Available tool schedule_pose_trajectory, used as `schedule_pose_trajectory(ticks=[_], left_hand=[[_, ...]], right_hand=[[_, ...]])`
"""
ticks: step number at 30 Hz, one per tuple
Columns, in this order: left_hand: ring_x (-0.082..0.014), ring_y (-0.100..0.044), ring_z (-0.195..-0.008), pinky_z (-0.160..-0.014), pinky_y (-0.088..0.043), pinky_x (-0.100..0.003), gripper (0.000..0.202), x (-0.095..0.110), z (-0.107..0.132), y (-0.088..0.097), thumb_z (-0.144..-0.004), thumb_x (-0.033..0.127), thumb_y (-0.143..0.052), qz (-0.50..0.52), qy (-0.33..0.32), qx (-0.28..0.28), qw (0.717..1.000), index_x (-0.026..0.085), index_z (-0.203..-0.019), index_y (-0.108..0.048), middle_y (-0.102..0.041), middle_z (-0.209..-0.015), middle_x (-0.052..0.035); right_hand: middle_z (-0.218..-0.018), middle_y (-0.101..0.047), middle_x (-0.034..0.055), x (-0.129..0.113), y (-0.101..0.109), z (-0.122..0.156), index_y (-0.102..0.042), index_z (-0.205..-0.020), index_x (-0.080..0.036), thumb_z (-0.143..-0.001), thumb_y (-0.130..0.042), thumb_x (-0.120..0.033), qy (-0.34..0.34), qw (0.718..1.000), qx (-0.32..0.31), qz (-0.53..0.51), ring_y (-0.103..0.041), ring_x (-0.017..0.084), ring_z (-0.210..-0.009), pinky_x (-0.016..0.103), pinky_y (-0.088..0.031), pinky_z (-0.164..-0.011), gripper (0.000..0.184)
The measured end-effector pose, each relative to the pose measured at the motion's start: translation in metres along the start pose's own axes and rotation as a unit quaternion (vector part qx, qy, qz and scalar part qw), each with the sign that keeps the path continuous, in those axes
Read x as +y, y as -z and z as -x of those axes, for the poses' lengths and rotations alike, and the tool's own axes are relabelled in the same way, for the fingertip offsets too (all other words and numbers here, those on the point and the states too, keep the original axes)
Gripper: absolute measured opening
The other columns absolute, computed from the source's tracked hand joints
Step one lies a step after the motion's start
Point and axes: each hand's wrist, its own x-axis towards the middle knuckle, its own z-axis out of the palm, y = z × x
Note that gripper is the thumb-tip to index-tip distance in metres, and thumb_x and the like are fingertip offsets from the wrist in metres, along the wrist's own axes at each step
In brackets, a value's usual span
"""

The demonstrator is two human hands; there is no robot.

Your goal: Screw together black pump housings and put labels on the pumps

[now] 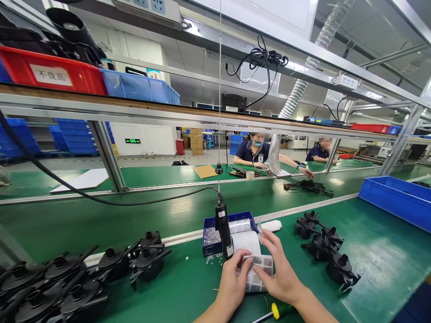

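A strip of silvery, printed labels (263, 262) is between my two hands, above the green bench. My left hand (235, 274) pinches its left side, with thumb and bent fingers together. The thumb of my right hand (281, 271) presses on the strip from the right, and its other fingers reach up along the edge. A small shiny piece (259, 228) shows at the right fingertips; I cannot tell whether it is a loose label. White backing paper (247, 243) runs behind the strip. Just left hangs a black electric screwdriver (222, 229), touched by neither hand.
A blue parts box (204, 240) holds small screws and a roll. Black plastic housings (77, 296) crowd the left; several more housings (323, 246) stand right. A yellow-and-green screwdriver (276, 310) lies in front. A blue bin (397, 197) is at right. Co-workers (252, 152) sit opposite.
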Motion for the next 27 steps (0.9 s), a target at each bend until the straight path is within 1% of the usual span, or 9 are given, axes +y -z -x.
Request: schedule_pose_trajectory(ticks=[3,7,11,13,15,17,20,23,27], left_hand=[[-0.0141,-0.063,-0.092,-0.085,-0.048,-0.020,0.055,0.003,0.000,-0.001,-0.095,0.071,-0.060,0.042,0.003,0.022,0.999,0.017,-0.096,-0.069,-0.069,-0.096,-0.0051],[-0.0108,-0.053,-0.075,-0.071,-0.042,-0.019,0.059,-0.001,0.000,0.000,-0.093,0.076,-0.061,0.058,0.014,0.039,0.997,0.017,-0.088,-0.063,-0.061,-0.079,-0.0009],[-0.0092,-0.048,-0.070,-0.066,-0.038,-0.018,0.063,-0.002,-0.001,0.001,-0.091,0.078,-0.062,0.054,0.020,0.035,0.998,0.016,-0.081,-0.062,-0.057,-0.073,0.0001],[-0.0091,-0.049,-0.069,-0.067,-0.039,-0.018,0.061,0.001,0.000,0.001,-0.087,0.076,-0.070,0.050,0.020,0.028,0.998,0.015,-0.082,-0.065,-0.060,-0.073,-0.0001],[-0.0104,-0.055,-0.073,-0.071,-0.043,-0.018,0.056,0.005,0.001,0.002,-0.084,0.070,-0.077,0.049,0.021,0.014,0.998,0.015,-0.086,-0.070,-0.067,-0.078,-0.0017],[-0.0127,-0.062,-0.080,-0.077,-0.047,-0.019,0.049,0.009,0.002,0.001,-0.085,0.064,-0.079,0.050,0.013,0.000,0.999,0.016,-0.090,-0.075,-0.073,-0.086,-0.0038],[-0.0139,-0.066,-0.088,-0.084,-0.049,-0.019,0.041,0.012,0.003,0.001,-0.090,0.058,-0.076,0.055,-0.011,-0.002,0.998,0.017,-0.089,-0.079,-0.075,-0.092,-0.0046],[-0.0128,-0.064,-0.087,-0.083,-0.048,-0.018,0.039,0.012,0.002,0.001,-0.090,0.056,-0.076,0.063,-0.009,0.009,0.998,0.017,-0.085,-0.077,-0.073,-0.089,-0.0031],[-0.0110,-0.057,-0.076,-0.073,-0.044,-0.018,0.046,0.010,0.000,0.002,-0.086,0.061,-0.076,0.047,0.022,0.030,0.998,0.016,-0.079,-0.074,-0.068,-0.079,-0.0020]], right_hand=[[-0.173,-0.023,0.0159,0.007,0.001,0.002,-0.029,-0.168,-0.031,-0.102,-0.063,-0.016,-0.052,0.995,-0.043,-0.071,-0.034,0.032,-0.161,0.048,-0.055,-0.120,0.076],[-0.171,-0.023,0.0152,0.006,-0.001,0.004,-0.031,-0.167,-0.034,-0.104,-0.059,-0.014,-0.069,0.990,-0.065,-0.108,-0.043,0.030,-0.155,0.043,-0.059,-0.116,0.071],[-0.170,-0.025,0.0155,0.004,-0.003,0.005,-0.031,-0.167,-0.035,-0.106,-0.057,-0.015,-0.064,0.989,-0.061,-0.120,-0.053,0.027,-0.144,0.042,-0.062,-0.112,0.069],[-0.169,-0.025,0.0159,0.004,-0.003,0.005,-0.032,-0.167,-0.035,-0.106,-0.056,-0.014,-0.057,0.988,-0.054,-0.130,-0.055,0.026,-0.141,0.041,-0.063,-0.110,0.069],[-0.169,-0.024,0.0162,0.005,-0.003,0.005,-0.032,-0.167,-0.035,-0.105,-0.055,-0.011,-0.046,0.988,-0.053,-0.139,-0.056,0.026,-0.140,0.041,-0.063,-0.109,0.070],[-0.169,-0.023,0.0161,0.006,-0.003,0.005,-0.031,-0.168,-0.035,-0.104,-0.054,-0.009,-0.037,0.988,-0.060,-0.140,-0.054,0.026,-0.142,0.040,-0.063,-0.110,0.072],[-0.170,-0.023,0.0154,0.006,-0.003,0.005,-0.030,-0.168,-0.034,-0.103,-0.055,-0.008,-0.030,0.989,-0.069,-0.129,-0.048,0.027,-0.149,0.040,-0.061,-0.113,0.074],[-0.170,-0.024,0.0150,0.006,-0.004,0.004,-0.030,-0.168,-0.034,-0.103,-0.056,-0.010,-0.036,0.990,-0.070,-0.119,-0.045,0.028,-0.152,0.041,-0.061,-0.113,0.073],[-0.169,-0.026,0.0146,0.006,-0.003,0.003,-0.031,-0.167,-0.035,-0.105,-0.058,-0.013,-0.052,0.989,-0.057,-0.126,-0.054,0.024,-0.142,0.037,-0.063,-0.108,0.071]])
